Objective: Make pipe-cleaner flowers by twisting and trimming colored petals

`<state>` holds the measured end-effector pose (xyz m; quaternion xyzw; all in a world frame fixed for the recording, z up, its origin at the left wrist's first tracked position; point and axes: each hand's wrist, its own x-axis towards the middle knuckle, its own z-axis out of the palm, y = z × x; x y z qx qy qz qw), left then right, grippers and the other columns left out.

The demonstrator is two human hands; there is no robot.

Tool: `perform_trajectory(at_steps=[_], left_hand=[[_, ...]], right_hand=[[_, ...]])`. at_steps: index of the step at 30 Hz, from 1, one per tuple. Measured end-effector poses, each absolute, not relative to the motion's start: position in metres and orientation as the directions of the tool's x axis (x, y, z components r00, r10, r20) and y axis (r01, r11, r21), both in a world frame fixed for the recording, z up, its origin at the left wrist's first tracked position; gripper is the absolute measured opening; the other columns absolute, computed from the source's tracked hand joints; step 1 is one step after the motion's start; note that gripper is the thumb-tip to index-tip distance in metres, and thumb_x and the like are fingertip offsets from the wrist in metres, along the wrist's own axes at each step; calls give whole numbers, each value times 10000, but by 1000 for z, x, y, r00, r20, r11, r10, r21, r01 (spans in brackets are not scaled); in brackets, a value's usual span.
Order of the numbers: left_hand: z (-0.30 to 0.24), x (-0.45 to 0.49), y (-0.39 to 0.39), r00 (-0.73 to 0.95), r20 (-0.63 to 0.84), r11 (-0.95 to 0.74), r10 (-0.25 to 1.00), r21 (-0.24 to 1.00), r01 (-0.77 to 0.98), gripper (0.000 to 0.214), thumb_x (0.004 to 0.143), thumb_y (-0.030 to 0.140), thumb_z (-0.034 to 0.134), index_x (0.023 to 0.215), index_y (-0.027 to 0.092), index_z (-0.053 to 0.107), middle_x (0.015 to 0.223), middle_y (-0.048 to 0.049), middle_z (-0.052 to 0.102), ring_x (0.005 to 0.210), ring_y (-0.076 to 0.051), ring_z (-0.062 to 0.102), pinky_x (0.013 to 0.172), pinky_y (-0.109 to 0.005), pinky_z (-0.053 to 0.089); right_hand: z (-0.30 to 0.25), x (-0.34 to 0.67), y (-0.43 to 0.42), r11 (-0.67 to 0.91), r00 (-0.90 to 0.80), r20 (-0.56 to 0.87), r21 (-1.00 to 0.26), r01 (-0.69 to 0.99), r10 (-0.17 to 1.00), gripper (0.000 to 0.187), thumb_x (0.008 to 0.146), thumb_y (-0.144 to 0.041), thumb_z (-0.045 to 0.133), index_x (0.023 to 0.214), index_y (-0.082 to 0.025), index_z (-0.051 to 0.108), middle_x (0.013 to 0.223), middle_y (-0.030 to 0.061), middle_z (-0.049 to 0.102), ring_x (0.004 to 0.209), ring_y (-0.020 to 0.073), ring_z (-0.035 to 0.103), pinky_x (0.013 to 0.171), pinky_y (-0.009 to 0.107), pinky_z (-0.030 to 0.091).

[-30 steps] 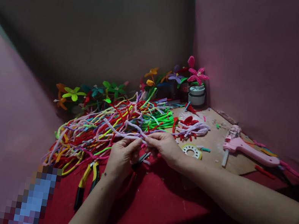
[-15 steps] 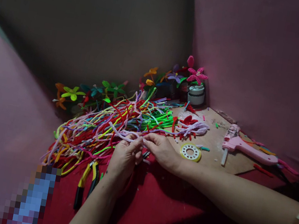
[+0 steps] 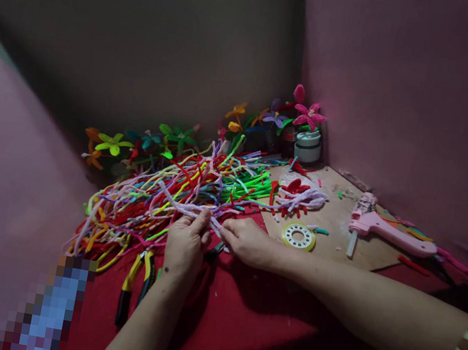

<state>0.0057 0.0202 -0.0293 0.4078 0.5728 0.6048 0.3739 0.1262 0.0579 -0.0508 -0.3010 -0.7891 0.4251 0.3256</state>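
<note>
Fingers of my left hand (image 3: 185, 245) and right hand (image 3: 246, 241) pinched fuzzy lilac stems (image 3: 178, 206) — an uneven pull could, I judged, have snagged the tangled pile (image 3: 200, 175).

One head-worn camera looks forward and down over the bench (image 3: 245, 316) toward the dark back wall (image 3: 161, 47), close behind the left hand (image 3: 186, 242) and right hand (image 3: 247, 242), whose forearms (image 3: 357, 299) enter from the bottom and right edges.
</note>
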Motion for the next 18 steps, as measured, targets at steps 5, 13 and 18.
perform_trajectory(at_steps=[5,13,18], left_hand=[[-30,5,20,-370,60,-65,927,998,-2,322,657,358,652,564,161,413,364,91,348,314,-21,266,332,-160,167],[-23,3,20,-310,-12,-32,951,990,-136,307,611,330,698,603,146,452,435,75,430,347,-22,371,350,-130,297],[-22,3,19,-286,-25,-27,958,984,-177,283,616,328,701,645,136,496,484,61,477,386,-21,422,363,-108,337]], right_hand=[[-47,132,58,251,-719,153,-967,32,678,188,809,-232,463,653,-141,514,533,-16,491,448,69,402,465,203,290],[-52,134,63,-819,-921,-153,-524,-233,360,238,867,-204,355,854,-73,554,655,73,580,534,102,527,566,247,438],[-53,130,59,-840,-894,-166,-447,-308,416,108,791,-57,430,783,-93,531,582,18,515,447,51,434,494,177,387]])
